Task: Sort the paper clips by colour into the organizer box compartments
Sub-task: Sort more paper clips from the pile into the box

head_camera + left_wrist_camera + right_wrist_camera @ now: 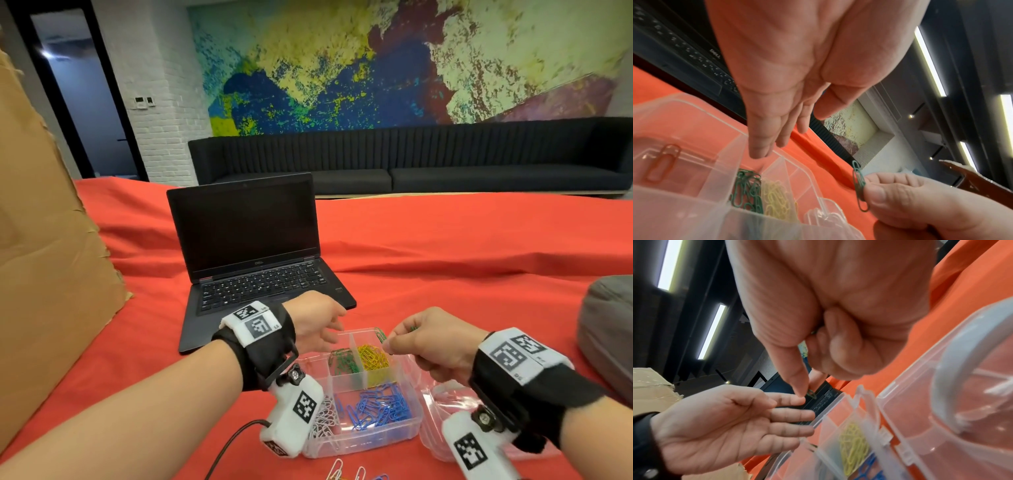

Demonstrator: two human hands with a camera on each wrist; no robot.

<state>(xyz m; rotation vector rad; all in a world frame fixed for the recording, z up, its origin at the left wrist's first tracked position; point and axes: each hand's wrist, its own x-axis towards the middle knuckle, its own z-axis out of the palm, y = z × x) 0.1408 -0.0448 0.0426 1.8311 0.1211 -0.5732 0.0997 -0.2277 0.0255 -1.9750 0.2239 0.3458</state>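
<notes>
A clear organizer box (394, 435) sits on the red cloth. It holds green clips (344, 359), yellow clips (373, 356), blue clips (376, 406) and white clips (323, 418) in separate compartments. One red clip (661, 164) lies in another. Above the box's far edge my right hand (388, 342) pinches a couple of linked green clips (859, 183) between thumb and forefinger. My left hand (337, 329) hovers open to the left of them, fingers straight (793, 415), holding nothing.
An open laptop (260, 253) stands just behind the box. A cardboard sheet (44, 240) leans at the left and a grey cushion (606, 318) lies at the right. The clear lid (962, 386) rests right of the box. Loose clips (342, 472) lie at the front.
</notes>
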